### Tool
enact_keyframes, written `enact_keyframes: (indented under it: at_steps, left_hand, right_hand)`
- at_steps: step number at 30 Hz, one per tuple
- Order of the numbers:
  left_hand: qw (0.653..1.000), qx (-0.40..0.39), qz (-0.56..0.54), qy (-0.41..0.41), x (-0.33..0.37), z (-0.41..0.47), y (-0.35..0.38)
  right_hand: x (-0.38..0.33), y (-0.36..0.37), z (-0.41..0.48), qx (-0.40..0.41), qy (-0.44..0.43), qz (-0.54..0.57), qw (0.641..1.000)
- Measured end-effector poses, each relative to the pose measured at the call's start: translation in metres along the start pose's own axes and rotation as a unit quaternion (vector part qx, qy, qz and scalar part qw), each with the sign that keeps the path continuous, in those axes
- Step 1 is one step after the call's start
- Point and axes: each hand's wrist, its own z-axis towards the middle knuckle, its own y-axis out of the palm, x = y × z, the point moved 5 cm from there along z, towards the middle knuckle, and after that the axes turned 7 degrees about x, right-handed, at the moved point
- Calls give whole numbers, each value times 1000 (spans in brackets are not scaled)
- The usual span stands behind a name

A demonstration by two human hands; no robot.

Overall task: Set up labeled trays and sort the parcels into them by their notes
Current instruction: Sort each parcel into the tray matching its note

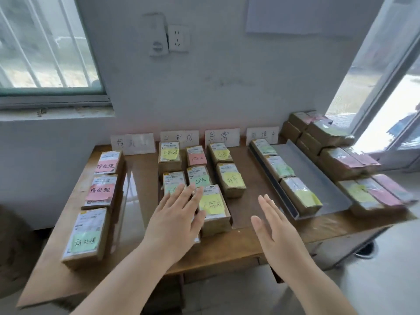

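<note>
Wooden table (227,248) carries everything, and both hands are held out over its middle. The largest thing on it, a grey tray (318,178), lies just to the right of the right hand (276,226) and holds a tray row (280,170) of three parcels along the wall nearest that hand. Further right, beyond the tray, sits an unsorted pile (341,164) of parcels with pink and yellow notes. Well to the left of the left hand (179,214) runs a left column (102,189) of three parcels with pink and green notes.

The left hand is flat, with straight, spread fingers, and holds nothing. Its fingertips overlap a green-note parcel (173,180); whether they touch it cannot be told. A yellow-note parcel (213,208) lies just beside this hand's right edge, between the two hands. The right hand is turned edge-on, fingers straight and close together, and also holds nothing, over bare wood. Ahead of both sets of fingertips, four paper labels (222,137) stand against the wall behind the parcels.
</note>
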Motion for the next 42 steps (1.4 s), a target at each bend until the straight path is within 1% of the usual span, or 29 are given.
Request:
enact_keyframes:
  at_steps: [5, 11, 15, 22, 26, 30, 34, 36, 42]
  left_hand:
    - [999, -8, 4, 40, 72, 2, 13]
    - [997, -3, 15, 78, 123, 21, 17]
    - [991, -8, 10, 134, 143, 49, 15]
    - [975, -51, 4, 215, 141, 119, 19]
    - [971, -84, -22, 221, 125, 157, 35]
    - [975, -76, -48, 205, 126, 194, 56]
    - [977, -52, -79, 193, 146, 230, 84]
    - [974, -46, -88, 204, 161, 245, 95]
    - [967, -34, -119, 225, 203, 272, 113]
  right_hand:
    - [56, -54, -24, 33, 9, -22, 999]
    - [69, -93, -24, 50, -20, -59, 997]
    - [80, -124, -22, 42, -43, -56, 997]
    - [112, -194, -6, 92, -33, -50, 994]
    - [141, -204, 13, 79, 8, -85, 993]
    - [156, -201, 55, 92, 17, -92, 991]
    - [161, -202, 99, 137, 33, -66, 988]
    - [165, -200, 115, 149, 42, -60, 986]
    - [197, -206, 136, 137, 80, -26, 987]
